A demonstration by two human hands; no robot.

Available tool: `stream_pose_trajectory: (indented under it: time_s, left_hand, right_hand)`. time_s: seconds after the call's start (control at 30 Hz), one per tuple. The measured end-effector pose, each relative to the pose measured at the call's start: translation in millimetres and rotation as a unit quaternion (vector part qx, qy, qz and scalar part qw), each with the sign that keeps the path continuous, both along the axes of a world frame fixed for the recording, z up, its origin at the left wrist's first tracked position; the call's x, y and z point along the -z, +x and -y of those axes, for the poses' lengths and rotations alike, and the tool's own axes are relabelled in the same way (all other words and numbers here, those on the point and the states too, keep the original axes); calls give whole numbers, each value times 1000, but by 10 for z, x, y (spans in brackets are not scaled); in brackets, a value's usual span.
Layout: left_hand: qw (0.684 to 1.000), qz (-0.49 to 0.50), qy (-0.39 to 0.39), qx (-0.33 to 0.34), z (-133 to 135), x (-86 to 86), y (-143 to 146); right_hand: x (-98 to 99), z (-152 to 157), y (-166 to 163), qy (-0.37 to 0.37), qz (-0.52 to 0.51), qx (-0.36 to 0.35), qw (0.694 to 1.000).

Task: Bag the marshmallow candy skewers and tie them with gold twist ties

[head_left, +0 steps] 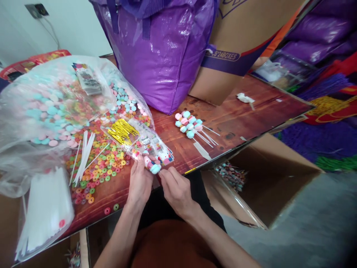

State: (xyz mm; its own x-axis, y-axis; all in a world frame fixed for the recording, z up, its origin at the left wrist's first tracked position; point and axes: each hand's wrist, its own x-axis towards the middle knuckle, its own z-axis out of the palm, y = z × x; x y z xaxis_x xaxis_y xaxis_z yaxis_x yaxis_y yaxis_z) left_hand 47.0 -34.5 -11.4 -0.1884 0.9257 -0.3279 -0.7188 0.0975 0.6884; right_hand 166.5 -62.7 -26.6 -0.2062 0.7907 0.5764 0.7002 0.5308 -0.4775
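My left hand (pixel 140 183) is closed around a candy stick (pixel 154 168) with pink, white and light blue pieces, partly wrapped in clear plastic. Close against its blue end, the fingers of my right hand (pixel 176 189) are pinched together. What they grip is too small to make out. Just beyond my hands lie printed clear bags (pixel 154 143) and a bundle of gold twist ties (pixel 122 131). Several finished-looking candy sticks (pixel 189 124) with white sticks lie together on the table to the right.
Loose ring candies (pixel 111 163) and white sticks (pixel 84 158) cover the table's left side, beside a large plastic bag of candies (pixel 50 100) and a bag of white sticks (pixel 46 208). A purple bag (pixel 158 56) and carton (pixel 223 74) stand behind. An open box (pixel 267 190) sits lower right.
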Motion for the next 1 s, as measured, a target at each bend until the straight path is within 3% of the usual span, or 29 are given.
stream_pose_trajectory:
  time_s: [0.17,0.4,0.53,0.7,1.0]
  left_hand:
    - [1000,9,-17,24,-21,-17,-98]
    - [1000,22,-12,9,46,-3,-55]
    - [998,36,-34,36,57,-55,-150]
    - [995,68,-74,15,20,-135,-277]
    - [996,48,-75,13,100,-78,-79]
  right_hand:
    - [-35,22,25,-67,-53,-16,996]
    - [12,-30,-126,-25,-8,-5,1000]
    - [-40,-37,-99,-57,-20,-45,997]
    - [-65,15,38,-81,-20,-69,994]
    - [-15,-6,-123,50,22,-12,998]
